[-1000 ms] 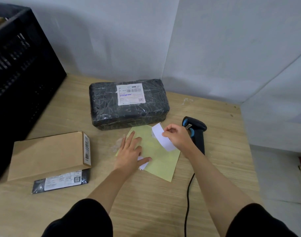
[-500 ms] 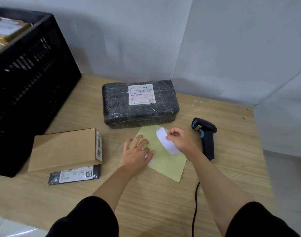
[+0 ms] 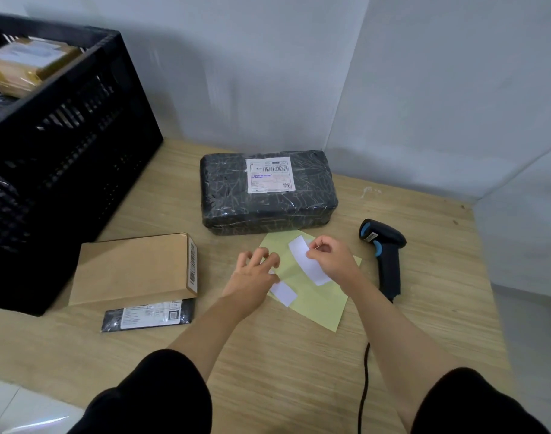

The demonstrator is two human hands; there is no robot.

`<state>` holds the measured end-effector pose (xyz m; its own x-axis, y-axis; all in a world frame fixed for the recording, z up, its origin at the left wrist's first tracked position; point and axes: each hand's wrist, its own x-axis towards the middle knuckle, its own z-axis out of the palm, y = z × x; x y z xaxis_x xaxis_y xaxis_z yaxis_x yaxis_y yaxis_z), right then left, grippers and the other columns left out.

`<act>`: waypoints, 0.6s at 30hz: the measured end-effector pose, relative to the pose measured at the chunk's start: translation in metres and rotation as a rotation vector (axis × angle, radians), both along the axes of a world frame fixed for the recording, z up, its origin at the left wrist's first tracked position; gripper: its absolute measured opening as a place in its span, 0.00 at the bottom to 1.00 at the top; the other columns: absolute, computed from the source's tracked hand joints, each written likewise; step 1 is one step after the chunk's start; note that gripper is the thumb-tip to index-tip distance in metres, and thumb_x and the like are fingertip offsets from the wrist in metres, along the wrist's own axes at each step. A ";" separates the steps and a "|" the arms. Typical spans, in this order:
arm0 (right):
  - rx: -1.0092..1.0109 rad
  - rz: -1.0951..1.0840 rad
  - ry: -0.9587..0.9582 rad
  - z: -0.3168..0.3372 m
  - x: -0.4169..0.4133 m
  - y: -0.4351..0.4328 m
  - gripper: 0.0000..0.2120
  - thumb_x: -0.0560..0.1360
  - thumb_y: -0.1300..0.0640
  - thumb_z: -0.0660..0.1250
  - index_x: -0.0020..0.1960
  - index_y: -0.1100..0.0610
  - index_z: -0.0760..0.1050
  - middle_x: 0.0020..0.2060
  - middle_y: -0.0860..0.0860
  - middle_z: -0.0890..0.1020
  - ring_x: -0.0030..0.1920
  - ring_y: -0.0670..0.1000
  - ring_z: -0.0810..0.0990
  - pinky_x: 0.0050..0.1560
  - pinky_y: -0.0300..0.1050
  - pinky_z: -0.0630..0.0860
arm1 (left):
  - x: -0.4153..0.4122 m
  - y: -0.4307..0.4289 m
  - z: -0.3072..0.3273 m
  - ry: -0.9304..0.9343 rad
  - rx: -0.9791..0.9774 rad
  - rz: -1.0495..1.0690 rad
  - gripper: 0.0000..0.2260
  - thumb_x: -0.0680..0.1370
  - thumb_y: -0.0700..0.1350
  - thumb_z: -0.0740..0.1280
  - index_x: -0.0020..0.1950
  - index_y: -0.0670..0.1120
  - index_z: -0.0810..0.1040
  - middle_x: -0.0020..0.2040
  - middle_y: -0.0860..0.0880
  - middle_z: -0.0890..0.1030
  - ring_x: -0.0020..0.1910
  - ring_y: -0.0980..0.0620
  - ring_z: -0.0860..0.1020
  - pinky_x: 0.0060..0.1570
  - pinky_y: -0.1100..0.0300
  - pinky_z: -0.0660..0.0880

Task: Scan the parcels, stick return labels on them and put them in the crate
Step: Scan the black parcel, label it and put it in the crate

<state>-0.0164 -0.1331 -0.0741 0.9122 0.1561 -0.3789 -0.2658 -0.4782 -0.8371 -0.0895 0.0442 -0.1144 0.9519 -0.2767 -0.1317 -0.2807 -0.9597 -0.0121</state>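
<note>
My right hand [image 3: 332, 260] pinches a white return label [image 3: 308, 261] peeled off the yellow backing sheet [image 3: 318, 303]. My left hand [image 3: 253, 278] hovers with spread fingers over the sheet's left part, beside another white label [image 3: 283, 292] that lies on the sheet. Just behind the sheet sits a black wrapped parcel [image 3: 267, 195] with a shipping label on top. A brown cardboard parcel [image 3: 133, 267] lies to the left, partly on top of a flat black parcel [image 3: 148, 316]. The black crate [image 3: 64, 158] stands at the far left with a brown parcel [image 3: 26, 67] inside.
A black and blue barcode scanner [image 3: 385, 255] lies right of the sheet, its cable running toward me over the wooden table [image 3: 283, 364]. Grey walls close the back and the right. The table's right edge drops to the floor.
The view has swung left, showing more of the crate. My left hand has lifted off the sheet with its fingers spread. My right hand still holds the peeled label.
</note>
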 end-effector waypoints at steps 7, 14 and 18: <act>0.036 -0.069 -0.026 0.013 0.005 0.001 0.10 0.69 0.67 0.67 0.36 0.54 0.73 0.28 0.47 0.72 0.30 0.46 0.68 0.33 0.39 0.63 | -0.004 0.006 0.006 -0.044 -0.372 0.180 0.15 0.77 0.36 0.59 0.60 0.50 0.73 0.49 0.53 0.82 0.49 0.52 0.78 0.56 0.60 0.57; 0.039 -0.019 -0.412 0.052 0.023 0.025 0.06 0.68 0.66 0.68 0.39 0.55 0.76 0.32 0.47 0.76 0.34 0.45 0.72 0.37 0.38 0.69 | 0.045 0.007 0.084 -0.177 -1.163 0.752 0.14 0.78 0.54 0.63 0.40 0.45 0.77 0.29 0.51 0.81 0.28 0.56 0.79 0.29 0.65 0.75; -0.077 0.038 -0.601 0.066 0.044 0.050 0.05 0.70 0.64 0.70 0.43 0.55 0.80 0.39 0.50 0.80 0.41 0.49 0.77 0.43 0.43 0.73 | 0.088 0.024 0.128 0.115 -1.428 0.949 0.24 0.73 0.64 0.66 0.43 0.41 0.80 0.35 0.44 0.85 0.31 0.51 0.83 0.30 0.65 0.75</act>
